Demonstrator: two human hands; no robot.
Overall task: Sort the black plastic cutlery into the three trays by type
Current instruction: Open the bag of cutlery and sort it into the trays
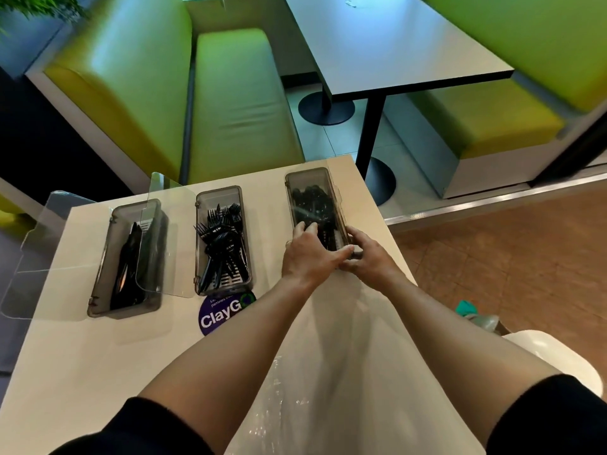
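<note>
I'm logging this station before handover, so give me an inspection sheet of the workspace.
Surface: pale table, clear plastic sheet at near edge.
Job's things: left tray holds dark cutlery, type unclear; middle tray holds forks; right tray holds dark cutlery.
Clutter: round ClayGo sticker.
Grips: left hand fingers inside right tray; right hand at its near corner.
Cables: nothing seen.
Surroundings: green booth seats, dark dining table.
</note>
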